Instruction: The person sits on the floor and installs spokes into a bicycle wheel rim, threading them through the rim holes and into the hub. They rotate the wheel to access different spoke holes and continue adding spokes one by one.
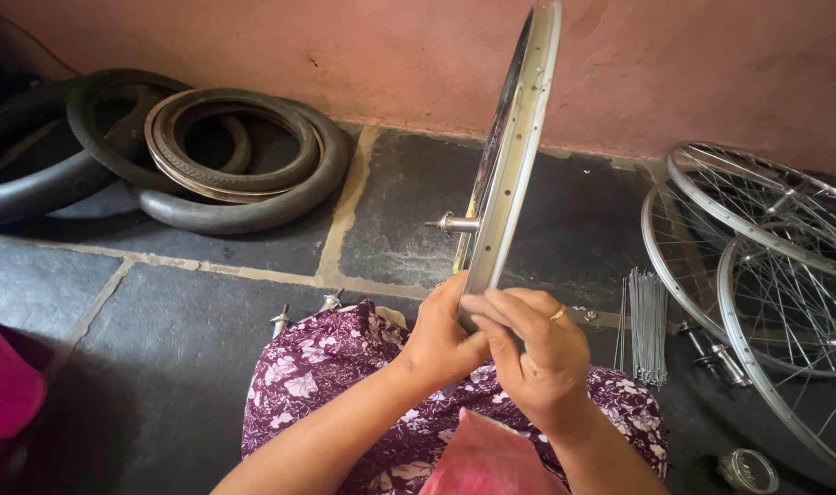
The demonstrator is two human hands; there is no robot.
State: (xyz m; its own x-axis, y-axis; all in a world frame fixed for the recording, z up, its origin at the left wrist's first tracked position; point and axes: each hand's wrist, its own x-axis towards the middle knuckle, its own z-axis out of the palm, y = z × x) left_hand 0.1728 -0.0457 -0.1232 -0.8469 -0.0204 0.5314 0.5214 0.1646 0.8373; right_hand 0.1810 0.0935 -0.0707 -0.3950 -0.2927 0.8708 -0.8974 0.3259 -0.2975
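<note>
A metal bicycle wheel rim stands upright on edge in front of me, its hub axle sticking out to the left. My left hand grips the rim's lower edge from the left. From the right, my right hand, with a gold ring on one finger, closes its fingers on the same lower edge. Both hands meet over my lap, which is covered in purple flowered cloth.
Several black tyres lie coiled at the back left by the pink wall. Spoked wheels are stacked at the right. A bundle of loose spokes and hubs lie on the dark stone floor. A small glass jar sits lower right.
</note>
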